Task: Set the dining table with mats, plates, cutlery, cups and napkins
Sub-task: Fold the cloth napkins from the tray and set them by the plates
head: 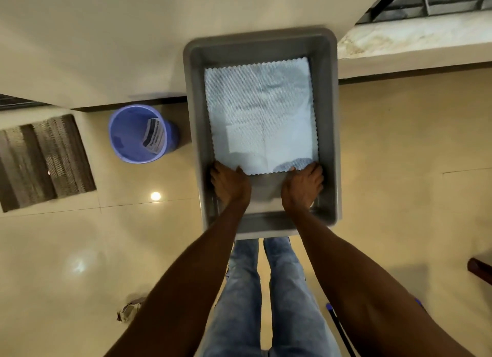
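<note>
Cloth (259,114), pale blue with a zigzag-cut edge, probably a mat or napkin for the table setting, lies flat on the floor of a grey plastic tub (331,132). Long axis runs away from the person, in line with the tub's own length; near edge sits just ahead of both hands, far edge close to the tub's far wall. Left hand (230,184) is at the near-left corner of the cloth, right hand (303,186) at the near-right corner, the two well apart and about equally close to the cloth, so neither arm has the advantage. Fingers of both curl down at the cloth's near edge; from this steep overhead view I cannot tell for certain whether they pinch the corners or only press on them, though the right fingertips seem to overlap the fabric. A darker patch shows through the cloth by the right hand; what lies under it is unclear. Tub appears held or propped above the floor in front of the person's legs. Blue bucket (138,132) stands on the floor to the left. No worktop in sight. Judgement: next move is a two-handed lift toward the body.
</note>
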